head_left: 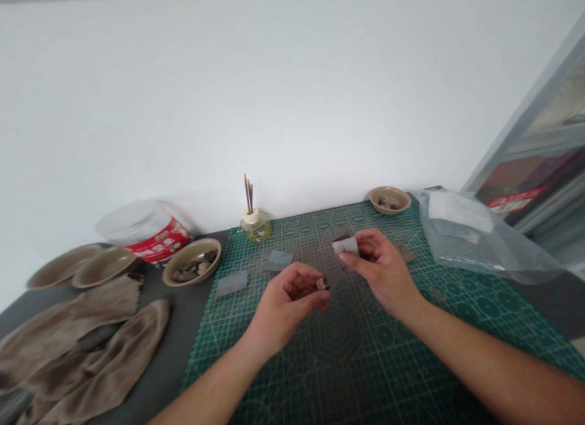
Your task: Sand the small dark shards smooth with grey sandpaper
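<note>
Cutting mat: green, gridded (333, 391), laid on a dark tabletop (180, 327); both hands are above it.
Cloth: brown, crumpled (123, 364), on the tabletop at left.
Left hand: (287, 303) fingers closed on a small stone-like piece (322, 284), dark and pale, held over the mat's middle.
Right hand: (386, 272) thumb and fingers pinching a bent abrasive-looking sheet (346, 246), grey outside, brown inside; near the piece, apart from it.
Grey sheets: two, one nearer (231, 283), one farther (279, 260), flat on the mat, left of the hands.
Brown scrap: (406, 252) on the mat, partly behind the right hand.
Bowl of dark fragments: (171, 276) just beside the mat's left edge.
Two tan bowls: (50, 267) side by side, beyond the cloth.
Plastic bag: clear (484, 245), over the mat's right edge; contents indistinct.
Tub: translucent, red-labelled (158, 239).
Reed diffuser: (256, 227) at the mat's far left corner.
Small bowl: (390, 211) dark bits inside, at the far edge.
Wall: white (292, 96), behind all.
</note>
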